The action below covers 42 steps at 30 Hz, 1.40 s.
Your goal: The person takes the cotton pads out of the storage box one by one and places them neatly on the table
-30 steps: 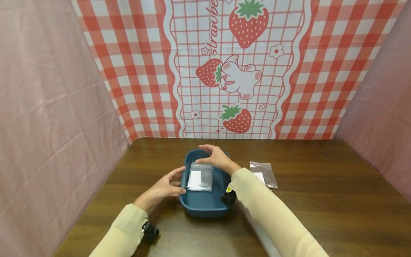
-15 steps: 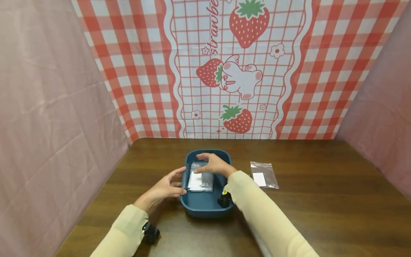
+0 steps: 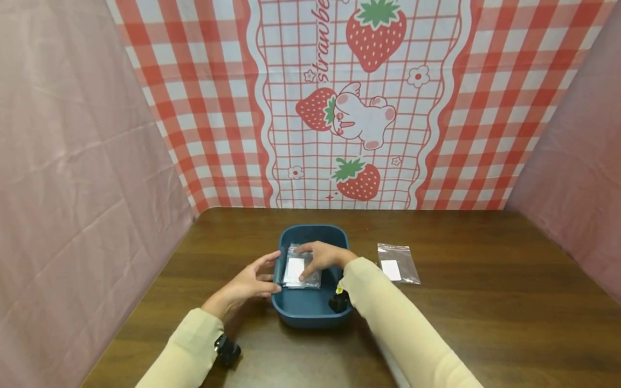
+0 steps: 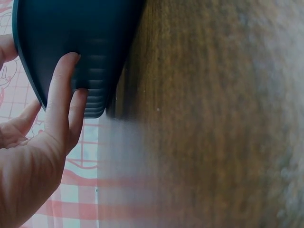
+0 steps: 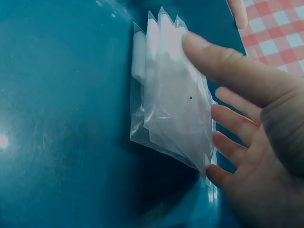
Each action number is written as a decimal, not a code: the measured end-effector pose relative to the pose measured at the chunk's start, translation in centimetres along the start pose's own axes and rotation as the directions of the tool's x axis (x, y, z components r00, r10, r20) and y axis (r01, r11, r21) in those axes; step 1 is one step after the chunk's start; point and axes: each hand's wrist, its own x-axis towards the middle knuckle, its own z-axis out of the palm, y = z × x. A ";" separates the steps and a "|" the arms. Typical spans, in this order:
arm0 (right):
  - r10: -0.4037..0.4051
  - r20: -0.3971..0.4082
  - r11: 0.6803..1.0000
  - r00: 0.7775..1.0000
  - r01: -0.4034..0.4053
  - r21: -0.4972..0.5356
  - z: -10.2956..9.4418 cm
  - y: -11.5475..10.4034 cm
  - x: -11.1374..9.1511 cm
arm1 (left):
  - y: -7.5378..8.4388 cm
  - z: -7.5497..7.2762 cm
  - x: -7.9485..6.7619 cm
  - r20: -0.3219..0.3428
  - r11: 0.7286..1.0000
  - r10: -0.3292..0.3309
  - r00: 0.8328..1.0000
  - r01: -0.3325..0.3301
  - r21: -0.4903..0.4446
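You have several bags (image 5: 171, 90) in the tub (image 3: 310, 317), one bag (image 3: 400, 263) apparently left on the worktop (image 3: 485, 280), your left hand (image 3: 248, 280) and right hand (image 3: 326, 256) spread, neither clearly gripping.

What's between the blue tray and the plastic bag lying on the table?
In the head view, the right sleeve crosses over the near part of the gap between the blue tray and plastic bag; the far part is bare table.
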 end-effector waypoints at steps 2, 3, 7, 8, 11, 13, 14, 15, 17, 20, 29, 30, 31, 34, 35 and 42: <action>-0.007 0.014 1.000 1.000 0.007 -0.026 0.0 0.0 0.0 | 0.1 0.0 -0.1 0.004 1.000 0.002 1.000 -0.002 -0.003; -0.010 0.018 0.999 1.000 0.011 -0.037 0.0 0.0 0.0 | 0.1 0.0 -0.1 0.007 1.000 0.003 1.000 -0.003 -0.004; -0.040 0.024 0.997 0.999 0.041 -0.059 -0.1 0.1 0.1 | 0.2 0.0 -0.1 0.009 1.000 0.004 1.000 -0.004 -0.009; -0.046 0.025 0.997 0.999 0.048 -0.062 -0.1 0.2 0.1 | 0.2 0.0 -0.1 0.009 1.000 0.006 1.000 -0.006 -0.009; -0.063 0.030 0.996 0.998 0.065 -0.054 -0.4 0.3 0.1 | 0.2 0.0 -0.1 0.016 1.000 0.009 1.000 -0.008 -0.012; -0.097 0.033 0.993 0.995 0.099 -0.059 -0.4 0.9 0.4 | 0.2 0.0 -0.1 0.016 1.000 0.008 1.000 -0.007 -0.012; -0.097 0.031 0.994 0.995 0.099 -0.055 -0.5 0.9 0.4 | 0.2 0.1 -0.1 0.016 1.000 0.006 1.000 -0.006 -0.012; -0.099 0.030 0.994 0.995 0.101 -0.051 -0.6 0.9 0.3 | 0.2 0.1 -0.1 0.015 1.000 0.007 1.000 -0.006 -0.013; -0.092 0.024 0.995 0.995 0.093 -0.037 -0.7 0.9 0.3 | 0.2 0.1 -0.1 0.015 1.000 0.006 1.000 -0.006 -0.016; -0.057 0.000 0.998 0.998 0.057 -0.017 -0.9 0.3 -0.1 | 0.3 0.1 -0.1 0.014 1.000 0.007 1.000 -0.007 -0.018; -0.062 -0.048 0.997 0.997 0.060 -0.037 -1.7 -0.7 -0.7 | 0.2 0.1 -0.1 0.003 1.000 -0.004 1.000 0.004 -0.013; -0.057 -0.052 0.998 0.997 0.055 -0.037 -1.9 -0.8 -0.8 | 0.2 0.1 -0.1 0.003 1.000 -0.001 1.000 0.001 -0.013; -0.052 -0.055 0.998 0.997 0.050 -0.034 -2.0 -0.9 -0.9 | 0.2 0.1 0.0 0.003 1.000 0.003 1.000 -0.003 -0.013; -0.048 -0.062 0.999 0.997 0.047 -0.024 -2.4 -1.1 -1.1 | 0.2 0.1 0.0 -0.007 1.000 -0.002 1.000 0.002 -0.010; -0.049 -0.063 0.999 0.997 0.048 -0.022 -2.5 -1.1 -1.2 | 0.2 0.1 0.0 -0.010 1.000 -0.007 1.000 0.007 -0.007; -0.065 -0.081 0.998 0.995 0.063 -0.023 -3.5 -1.7 -1.7 | 0.2 0.1 0.0 -0.018 1.000 -0.022 1.000 0.022 0.001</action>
